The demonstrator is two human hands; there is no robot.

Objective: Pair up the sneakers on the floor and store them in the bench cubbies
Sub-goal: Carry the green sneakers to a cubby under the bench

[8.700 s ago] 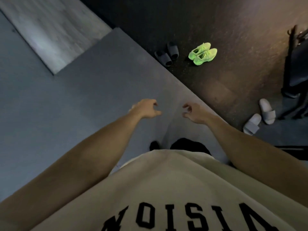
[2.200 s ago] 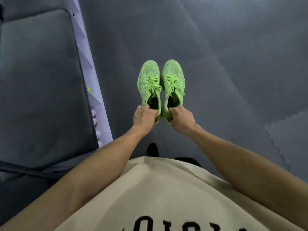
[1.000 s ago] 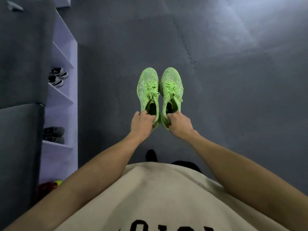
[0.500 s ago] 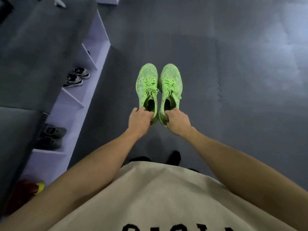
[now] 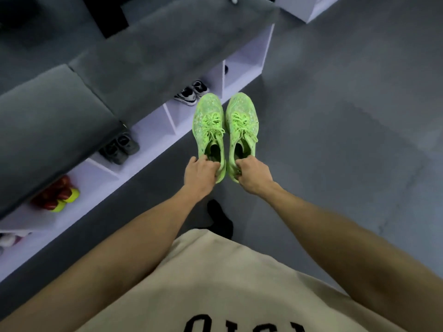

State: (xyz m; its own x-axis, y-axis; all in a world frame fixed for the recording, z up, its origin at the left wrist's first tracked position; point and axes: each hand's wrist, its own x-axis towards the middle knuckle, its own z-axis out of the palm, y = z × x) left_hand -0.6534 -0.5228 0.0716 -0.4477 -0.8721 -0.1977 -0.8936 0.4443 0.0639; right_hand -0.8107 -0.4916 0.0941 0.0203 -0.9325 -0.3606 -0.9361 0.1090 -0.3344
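Note:
I hold a pair of neon green sneakers side by side in the air, toes pointing away from me. My left hand [image 5: 201, 173] grips the heel of the left green sneaker [image 5: 209, 125]. The heel of the right green sneaker [image 5: 242, 121] is pinched in my right hand [image 5: 251, 174]. The white bench [image 5: 153, 130] with its row of cubbies runs diagonally at the left, under grey seat cushions [image 5: 153, 68]. The sneakers' toes hang just in front of the cubby openings, above the grey floor.
Cubbies hold a black-and-white pair [image 5: 191, 93], a dark grey pair [image 5: 119, 148], a red-and-yellow pair [image 5: 56, 196] and something pale [image 5: 9, 239] at the far left. The cubby between the grey and the black-and-white pairs looks bare. Grey foam floor [image 5: 347, 116] spreads to the right.
I have picked the green pair up from the floor and carried it over. In the last second my view turned toward the bench, so the cubbies now lie closer to the sneakers' toes.

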